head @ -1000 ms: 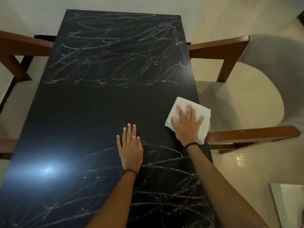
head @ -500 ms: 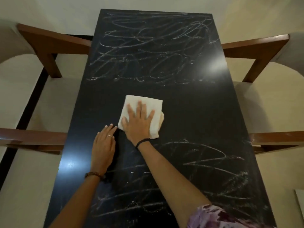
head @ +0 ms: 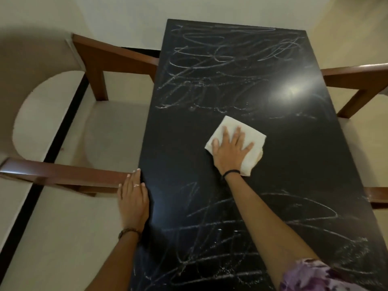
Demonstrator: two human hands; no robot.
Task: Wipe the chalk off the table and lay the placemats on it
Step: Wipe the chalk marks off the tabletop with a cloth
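The black table (head: 178,143) carries white chalk scribbles (head: 220,70) at its far end and more chalk scribbles across its near end; the middle band is dark and free of chalk. My right hand (head: 230,150) lies flat, fingers spread, pressing a folded white cloth (head: 231,127) onto that middle band. At the table's left edge my left hand (head: 133,198) rests flat, beside a wooden chair arm, holding nothing. No placemats are in view.
A wooden armchair (head: 94,59) with a pale cushion stands tight against the table's left side, its arm (head: 63,174) touching the edge. Another chair's wooden arms (head: 352,76) flank the right side. A lamp glare shows on the far right of the tabletop.
My right hand swept the cloth from the table's right edge to the left, then back toward the middle. My left hand slid from the tabletop's centre out to the left edge.
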